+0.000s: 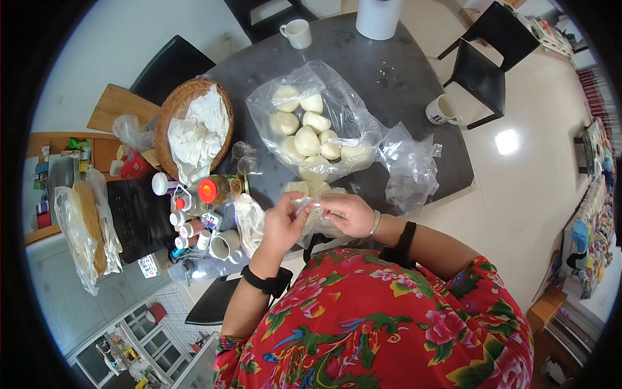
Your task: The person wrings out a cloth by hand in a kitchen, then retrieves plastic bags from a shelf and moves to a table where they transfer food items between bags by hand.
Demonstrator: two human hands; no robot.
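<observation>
My left hand [285, 222] and my right hand [351, 214] meet at the table's near edge, fingertips pinching the gathered plastic of a clear bag [316, 214]. Pale rounded pieces, apparently steamed buns [297, 187], show through the plastic around my fingers; my hands hide part of them. Just beyond lies a large clear plastic bag [350, 107] with several smooth, cream-white steamed buns [307, 141] in it. To its right is a crumpled clear plastic bag [408, 165].
On the left of the dark table [413, 63] stand a wicker basket [160, 141] with white cloth [199, 131], a red-lidded jar [221, 188], several bottles and a mug [224, 244]. Farther off are a white mug [297, 34], a white canister [378, 19] and another mug [441, 110].
</observation>
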